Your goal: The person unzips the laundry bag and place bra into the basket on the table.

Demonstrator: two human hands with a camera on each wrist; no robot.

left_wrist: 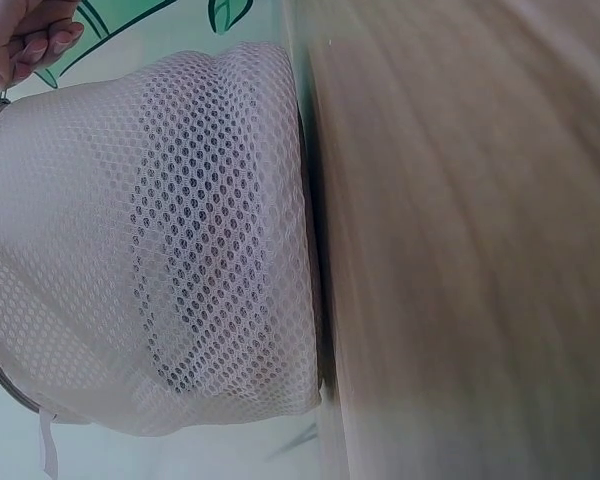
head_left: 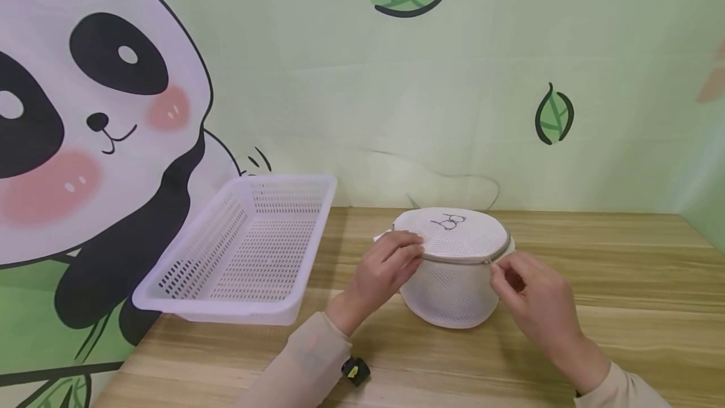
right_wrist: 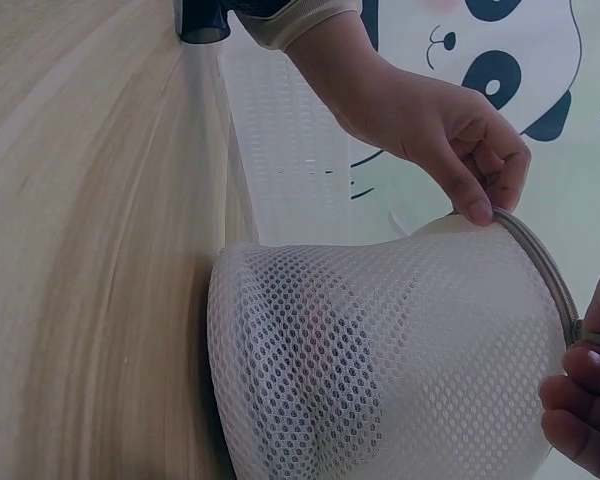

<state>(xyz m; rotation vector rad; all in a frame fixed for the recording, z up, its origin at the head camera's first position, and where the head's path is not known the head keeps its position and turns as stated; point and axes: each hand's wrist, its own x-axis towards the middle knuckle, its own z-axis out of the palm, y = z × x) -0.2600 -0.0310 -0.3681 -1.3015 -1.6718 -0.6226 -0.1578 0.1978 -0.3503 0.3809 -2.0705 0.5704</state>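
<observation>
A white mesh laundry bag (head_left: 453, 294), round and upright, stands on the wooden table with its lid lying over the top. Glasses are drawn in dark lines on the lid (head_left: 442, 232). A grey zipper (right_wrist: 540, 255) runs around the rim. My left hand (head_left: 385, 266) pinches the rim at the front left, thumb and fingers on the zipper edge. At the front right, my right hand (head_left: 535, 294) pinches the zipper pull (left_wrist: 3, 97). Through the mesh, a darker patch (left_wrist: 205, 230) shows low in the bag; its contents are hidden.
A white plastic basket (head_left: 308, 263) with slotted walls stands to the left of the bag. A small black object (head_left: 355, 371) shows beside my left sleeve. Behind the table (head_left: 612, 307) hangs a green backdrop (head_left: 453, 80) with a panda and leaves.
</observation>
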